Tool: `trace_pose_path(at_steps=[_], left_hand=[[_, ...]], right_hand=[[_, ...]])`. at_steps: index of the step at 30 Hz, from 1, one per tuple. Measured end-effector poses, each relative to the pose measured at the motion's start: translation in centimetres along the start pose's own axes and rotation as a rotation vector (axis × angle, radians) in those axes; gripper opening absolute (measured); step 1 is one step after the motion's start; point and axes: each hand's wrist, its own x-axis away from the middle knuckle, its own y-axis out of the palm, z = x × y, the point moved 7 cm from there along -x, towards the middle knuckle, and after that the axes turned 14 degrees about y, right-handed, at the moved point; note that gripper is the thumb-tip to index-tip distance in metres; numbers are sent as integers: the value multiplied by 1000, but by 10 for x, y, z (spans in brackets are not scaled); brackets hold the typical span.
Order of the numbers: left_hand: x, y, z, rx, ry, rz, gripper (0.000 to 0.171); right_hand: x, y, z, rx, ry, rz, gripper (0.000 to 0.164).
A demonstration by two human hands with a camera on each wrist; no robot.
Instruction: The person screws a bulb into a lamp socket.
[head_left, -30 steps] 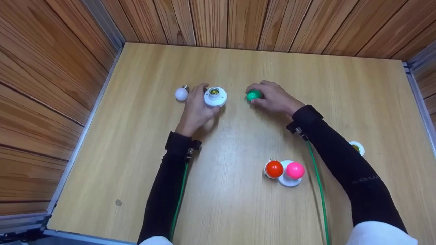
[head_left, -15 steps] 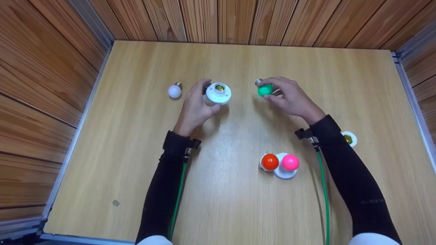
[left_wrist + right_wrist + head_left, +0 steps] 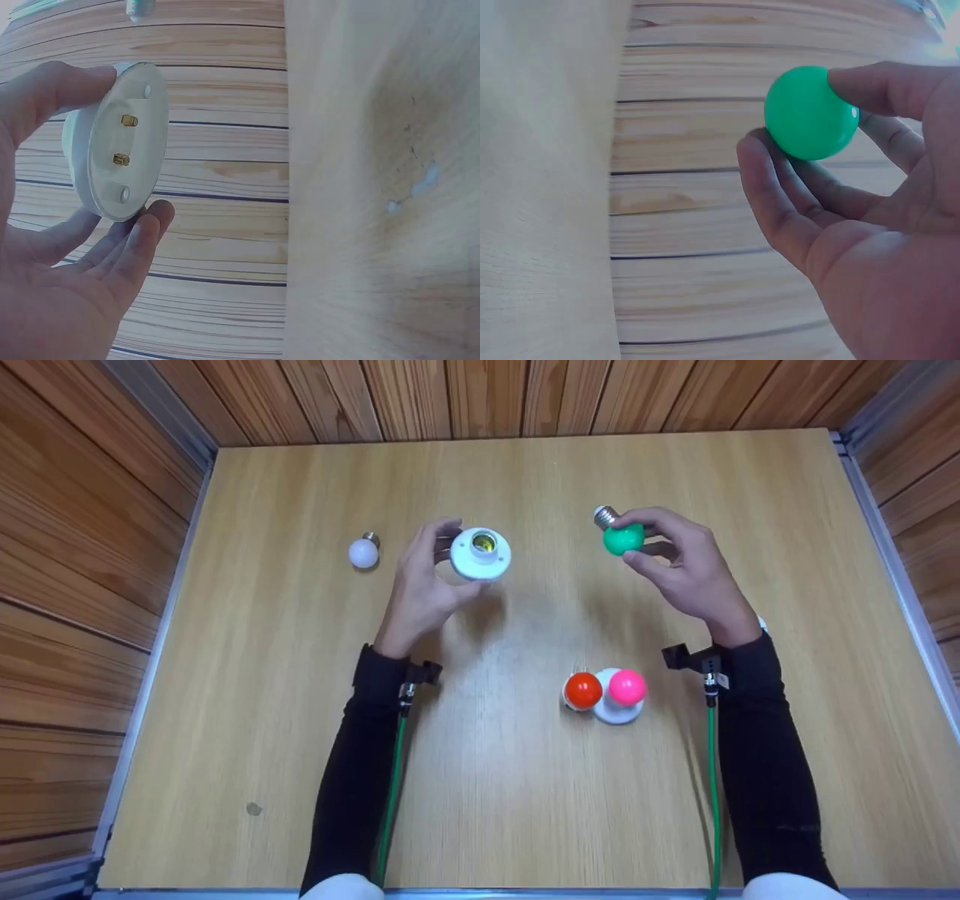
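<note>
In the head view my left hand [image 3: 427, 581] grips a round white lamp holder [image 3: 466, 564] by its rim, above the table. The brass-coloured socket faces up; in the left wrist view the underside of the lamp holder [image 3: 105, 169] shows two brass terminals. My right hand [image 3: 690, 566] pinches a green bulb [image 3: 624, 540] between thumb and fingers, its metal screw base tilted up and to the left. Only the green globe [image 3: 810, 112] is visible in the right wrist view. A gap separates the bulb from the lamp holder.
A white bulb [image 3: 364, 554] lies on the table left of my left hand. Nearer the front, a red bulb [image 3: 583, 691] and a pink bulb [image 3: 627, 687] sit in white holders side by side. Wooden walls enclose the table [image 3: 247, 697] at back and sides.
My right hand has lifted the green bulb and moved it right, tilting its screw base into view. The left hand, with the lamp holder, has risen slightly. The head view has shifted.
</note>
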Motion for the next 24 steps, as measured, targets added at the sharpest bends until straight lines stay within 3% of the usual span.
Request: trace_pose_path(at_steps=[6,10,16,24], left_hand=[[3,-9,0,35,-27,30,83],[3,-6,2,40,-34,7,85],[6,0,8,50,-31,-44,87],[8,2,14,152,2,-39,86]], right_hand=[[6,-8,-4,-257,48,15,33],[7,-3,-4,-380,56,-2,33],[8,6,-7,-321,89,-11,38],[8,8,-17,-288,84,-37,41]])
